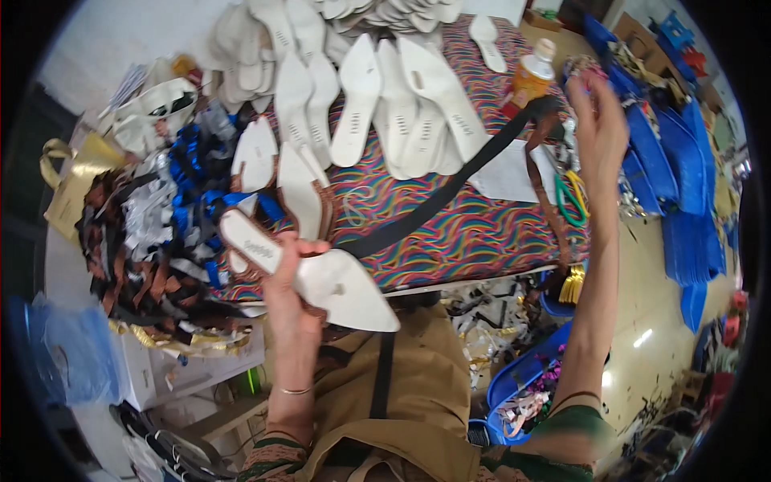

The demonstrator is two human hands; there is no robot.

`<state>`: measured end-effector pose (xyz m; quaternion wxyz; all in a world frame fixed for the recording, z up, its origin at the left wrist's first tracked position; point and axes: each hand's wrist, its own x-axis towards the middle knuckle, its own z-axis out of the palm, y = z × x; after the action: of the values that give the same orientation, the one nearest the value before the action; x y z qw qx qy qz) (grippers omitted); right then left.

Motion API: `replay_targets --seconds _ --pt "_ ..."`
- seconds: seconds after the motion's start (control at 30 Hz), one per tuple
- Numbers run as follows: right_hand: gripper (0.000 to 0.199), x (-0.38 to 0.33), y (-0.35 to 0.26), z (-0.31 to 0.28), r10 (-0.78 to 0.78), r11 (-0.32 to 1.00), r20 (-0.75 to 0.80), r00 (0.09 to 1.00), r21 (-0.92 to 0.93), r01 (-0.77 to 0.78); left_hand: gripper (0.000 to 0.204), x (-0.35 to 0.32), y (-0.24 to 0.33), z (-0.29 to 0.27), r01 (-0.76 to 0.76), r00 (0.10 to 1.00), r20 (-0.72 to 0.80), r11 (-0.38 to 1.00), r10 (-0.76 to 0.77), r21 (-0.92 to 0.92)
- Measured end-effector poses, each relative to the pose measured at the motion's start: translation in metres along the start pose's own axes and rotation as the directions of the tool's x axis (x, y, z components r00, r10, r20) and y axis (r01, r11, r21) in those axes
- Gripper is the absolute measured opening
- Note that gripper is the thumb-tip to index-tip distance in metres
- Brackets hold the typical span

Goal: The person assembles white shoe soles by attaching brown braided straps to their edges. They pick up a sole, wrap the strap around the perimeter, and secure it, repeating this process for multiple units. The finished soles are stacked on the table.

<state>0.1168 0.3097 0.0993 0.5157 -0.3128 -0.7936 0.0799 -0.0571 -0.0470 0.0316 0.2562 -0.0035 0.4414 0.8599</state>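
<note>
Tan apron (426,361) nearest my camera. Left hand (285,277) grips white insole (353,293) above it; right hand (601,120) raised, blurred (can't tell grip), near black strip's (440,195) far end. I'd steady insole by edges, keep strip flat, untwisted.

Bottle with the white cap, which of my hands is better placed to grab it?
Probably your right hand: it appears nearer the bottle, while your left hand holds an insole.
</note>
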Motion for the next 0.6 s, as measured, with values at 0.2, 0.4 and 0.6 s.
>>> replay_targets --seconds 0.2,0.4,0.6 --pt "0.026 -0.174 -0.085 0.043 0.317 0.723 0.561 0.764 0.378 -0.578 0.022 0.0 -0.006 0.004 0.005 0.999 0.045 1.0 -0.004 -0.029" --pt "0.03 -0.217 -0.148 0.015 0.169 0.677 0.668 0.724 0.455 -0.578 0.02 -0.004 -0.007 0.007 0.037 0.997 0.071 0.993 -0.029 -0.113" --pt "0.031 -0.239 -0.176 0.018 0.13 -0.37 0.966 0.224 0.257 -0.893 0.019 -0.013 -0.012 0.008 0.024 0.997 0.08 0.997 -0.017 -0.079"
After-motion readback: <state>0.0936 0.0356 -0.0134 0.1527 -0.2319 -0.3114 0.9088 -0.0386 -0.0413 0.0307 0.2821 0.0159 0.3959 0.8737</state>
